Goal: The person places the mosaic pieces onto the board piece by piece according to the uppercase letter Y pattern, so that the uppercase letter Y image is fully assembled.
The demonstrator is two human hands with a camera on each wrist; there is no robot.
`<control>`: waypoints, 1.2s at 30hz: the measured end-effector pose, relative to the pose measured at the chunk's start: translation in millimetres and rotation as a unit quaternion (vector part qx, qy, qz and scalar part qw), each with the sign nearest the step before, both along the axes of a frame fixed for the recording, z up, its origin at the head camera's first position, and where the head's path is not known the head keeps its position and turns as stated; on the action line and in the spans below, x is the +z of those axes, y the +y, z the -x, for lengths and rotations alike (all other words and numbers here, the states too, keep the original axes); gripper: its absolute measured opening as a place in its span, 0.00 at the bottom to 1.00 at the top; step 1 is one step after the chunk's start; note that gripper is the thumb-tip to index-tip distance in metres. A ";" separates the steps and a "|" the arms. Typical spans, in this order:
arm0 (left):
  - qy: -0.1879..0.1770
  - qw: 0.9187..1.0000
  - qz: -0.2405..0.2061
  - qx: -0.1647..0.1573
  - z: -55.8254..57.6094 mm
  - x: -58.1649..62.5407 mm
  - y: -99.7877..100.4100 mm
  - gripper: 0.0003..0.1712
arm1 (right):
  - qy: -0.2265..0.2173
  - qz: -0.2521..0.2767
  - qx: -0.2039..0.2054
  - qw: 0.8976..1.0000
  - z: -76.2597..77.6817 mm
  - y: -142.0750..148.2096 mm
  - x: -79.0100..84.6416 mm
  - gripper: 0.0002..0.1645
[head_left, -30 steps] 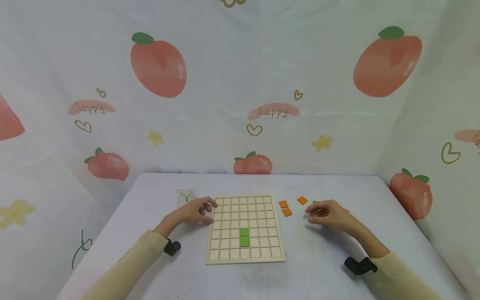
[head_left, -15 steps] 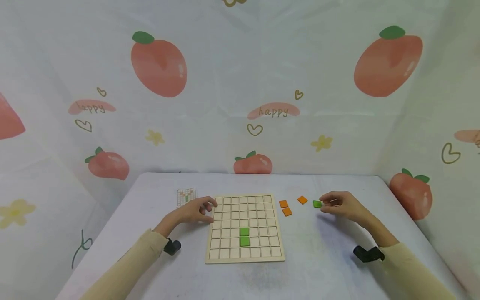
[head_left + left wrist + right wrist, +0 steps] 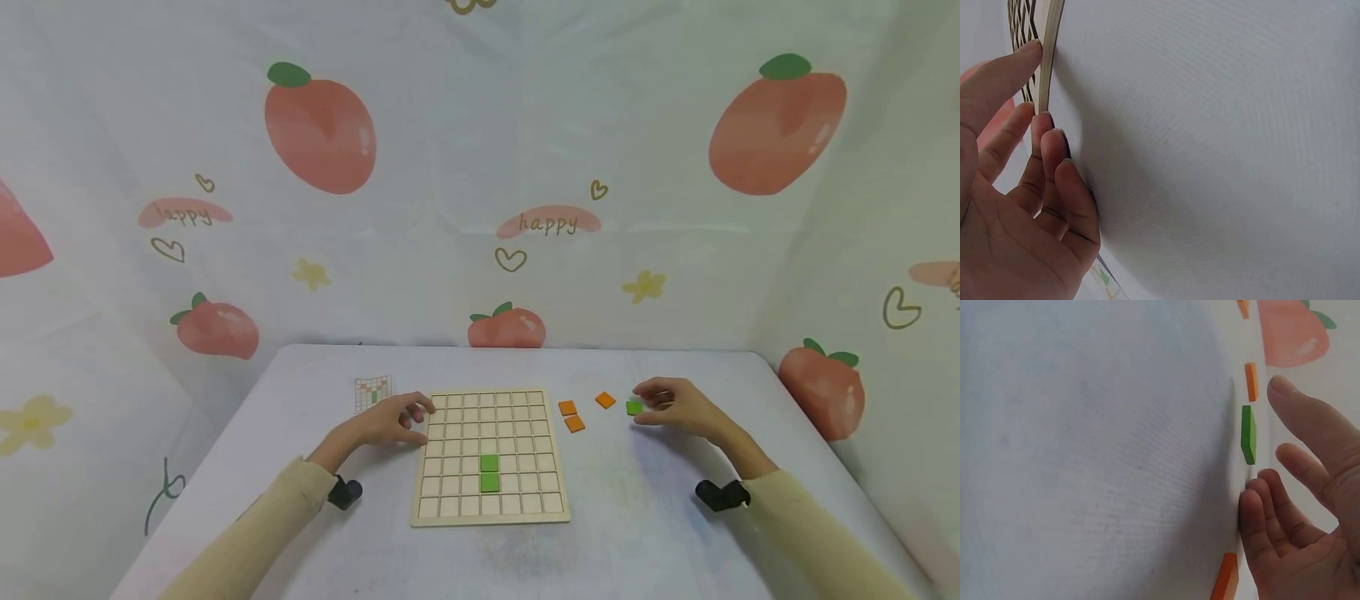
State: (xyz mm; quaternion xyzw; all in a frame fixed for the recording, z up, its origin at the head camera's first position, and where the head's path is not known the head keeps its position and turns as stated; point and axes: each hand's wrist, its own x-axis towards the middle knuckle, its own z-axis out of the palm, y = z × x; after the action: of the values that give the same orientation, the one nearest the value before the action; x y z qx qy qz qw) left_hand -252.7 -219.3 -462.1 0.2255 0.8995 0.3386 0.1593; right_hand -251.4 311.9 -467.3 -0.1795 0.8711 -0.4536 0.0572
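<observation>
My left hand [image 3: 393, 418] rests at the left edge of a pale wooden grid board [image 3: 430, 487], thumb and index fingertip at its rim in the left wrist view. Two green square tiles [image 3: 490, 482] sit one behind the other in the board's cells. To the right of the board, my right hand [image 3: 675, 407] hovers low with thumb and fingers spread apart, holding nothing. A loose green tile [image 3: 633, 408] lies just beyond its fingertips. The right wrist view shows this green tile [image 3: 1248, 434] on the table by the fingers.
Orange tiles [image 3: 574, 423] lie between the board and my right hand, one [image 3: 605, 400] near the loose green tile. Another orange tile [image 3: 1225, 578] shows beneath my right hand. A small card with a printed grid [image 3: 367, 392] lies behind my left hand.
My right hand has moved right and farther back, then slightly left toward the loose green tile, now uncovering it. An orange tile once showing behind that hand is hidden. The left hand stays put.
</observation>
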 end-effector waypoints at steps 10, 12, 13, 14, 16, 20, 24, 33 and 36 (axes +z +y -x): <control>0.007 1.000 -0.007 -0.012 1.7 -2.8 -1.9 0.28 | -0.006 -0.030 -0.006 1.000 6.0 -3.6 -4.2 0.25; 0.005 1.000 -0.008 -0.012 1.8 -2.8 -2.1 0.28 | -0.005 -0.033 -0.007 0.999 6.5 -3.9 -4.2 0.22; 0.005 1.000 -0.009 -0.013 1.9 -2.6 -2.1 0.28 | -0.004 -0.035 -0.008 0.999 6.7 -3.8 -4.2 0.21; 0.005 1.000 -0.009 -0.013 1.9 -2.5 -2.2 0.28 | -0.003 -0.036 -0.008 0.999 6.8 -3.6 -4.2 0.20; 0.007 1.000 -0.011 -0.015 2.1 -2.5 -2.3 0.28 | -0.001 -0.039 -0.009 0.999 7.2 -3.4 -4.3 0.18; 0.010 1.000 -0.010 -0.016 1.8 -2.1 -2.1 0.28 | 0.005 -0.041 -0.009 0.999 7.5 -3.7 -4.7 0.16; 0.007 1.000 -0.012 -0.012 0.7 -0.1 -1.4 0.28 | 0.008 -0.037 -0.009 0.999 7.5 -5.1 -5.2 0.15; 0.008 1.000 -0.018 -0.012 -1.3 1.6 -0.3 0.28 | 0.010 -0.029 -0.011 0.999 7.8 -6.1 -7.5 0.15; 0.008 1.000 -0.016 -0.012 -1.4 2.0 -0.5 0.27 | 0.004 -0.023 -0.012 1.000 8.0 -5.5 -7.4 0.15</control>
State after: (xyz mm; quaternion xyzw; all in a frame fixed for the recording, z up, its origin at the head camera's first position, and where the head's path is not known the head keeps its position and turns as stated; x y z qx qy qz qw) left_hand -251.3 -219.9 -460.1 0.2416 0.8925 0.3488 0.1530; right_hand -259.4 306.5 -474.7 -0.1692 0.8835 -0.4336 0.0523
